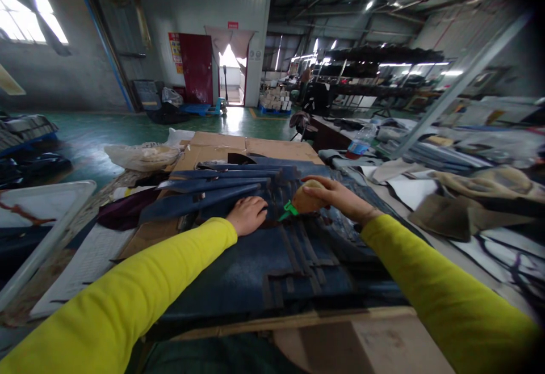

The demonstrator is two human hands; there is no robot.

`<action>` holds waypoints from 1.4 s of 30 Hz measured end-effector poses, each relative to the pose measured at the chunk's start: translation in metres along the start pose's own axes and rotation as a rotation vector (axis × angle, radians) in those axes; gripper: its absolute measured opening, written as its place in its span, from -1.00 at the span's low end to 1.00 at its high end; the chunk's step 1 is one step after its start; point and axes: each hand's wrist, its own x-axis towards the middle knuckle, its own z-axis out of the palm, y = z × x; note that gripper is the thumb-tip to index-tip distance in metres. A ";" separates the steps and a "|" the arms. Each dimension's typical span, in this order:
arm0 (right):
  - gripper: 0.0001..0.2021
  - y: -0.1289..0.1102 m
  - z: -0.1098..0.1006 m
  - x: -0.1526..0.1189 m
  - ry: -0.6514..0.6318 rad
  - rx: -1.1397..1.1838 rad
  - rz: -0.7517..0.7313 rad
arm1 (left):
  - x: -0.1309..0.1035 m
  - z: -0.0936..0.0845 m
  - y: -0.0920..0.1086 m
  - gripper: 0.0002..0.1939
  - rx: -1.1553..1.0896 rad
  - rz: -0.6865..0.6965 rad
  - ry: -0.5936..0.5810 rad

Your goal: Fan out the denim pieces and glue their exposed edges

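My left hand (247,215) lies palm down on dark blue leather-like pieces (238,272), fingers stretched forward. In my right hand (336,195) is a rounded tan bottle (307,197), tilted so that its bright green tip (289,210) points down and left at the blue pieces. Whether the tip touches them I cannot make out. Grey strips (296,249) run across the blue pieces between and below my hands. More blue pieces (208,189) are layered in overlapping rows beyond my left hand, with small metal-looking parts on them.
Cardboard (255,147) lies under the work at the far edge. A clear plastic bag (142,155) and printed sheets (85,266) are at left, beside a white-rimmed bin (63,198). A plastic bottle (361,140) and a slanting metal post (460,84) stand right, among cloth pieces (451,212).
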 end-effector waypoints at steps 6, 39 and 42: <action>-0.50 -0.004 0.000 -0.001 -0.002 0.005 -0.047 | 0.000 0.001 0.000 -0.70 0.010 0.005 0.000; -0.54 -0.015 -0.013 -0.041 -0.213 0.053 -0.074 | -0.001 -0.004 0.003 -0.70 0.011 0.004 -0.014; -0.52 -0.019 -0.014 -0.046 -0.234 0.074 -0.055 | -0.001 -0.004 0.003 -0.71 0.014 0.004 -0.021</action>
